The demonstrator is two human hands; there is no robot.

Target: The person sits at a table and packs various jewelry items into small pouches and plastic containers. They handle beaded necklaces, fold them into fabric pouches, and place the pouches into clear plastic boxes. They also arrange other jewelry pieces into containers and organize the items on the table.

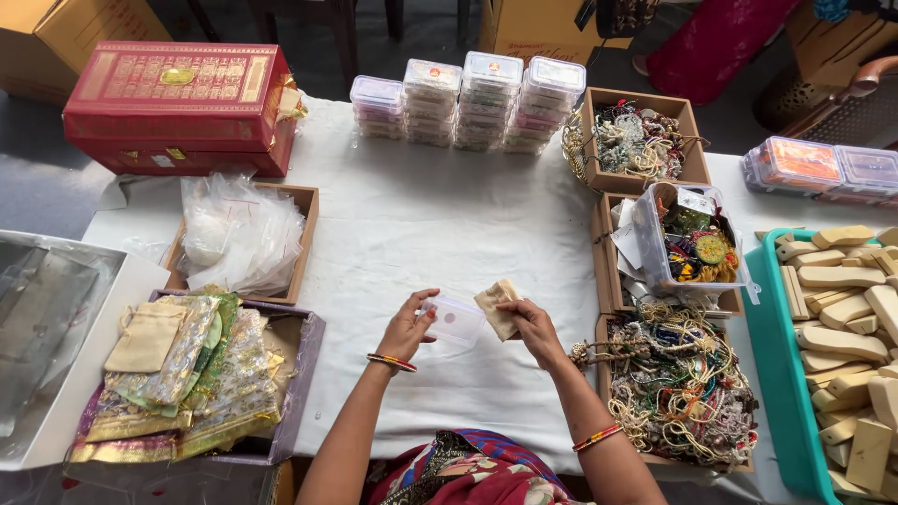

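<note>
My left hand [409, 323] holds a small clear plastic box [455, 321] over the white tablecloth [430, 224], near the table's front. My right hand [529, 324] grips a small beige cloth pouch [496, 303] at the box's right edge. Both wrists wear red and gold bangles. Just right of my right hand lies an open cardboard box of tangled threads and beaded cords [683, 388].
Stacks of clear lidded boxes [468, 101] stand at the back centre. A red decorated box [178, 105] is back left, with a tray of plastic bags [238, 234] and a tray of shiny pouches [187, 374] below. A teal tray of wooden pieces [842, 346] lies right.
</note>
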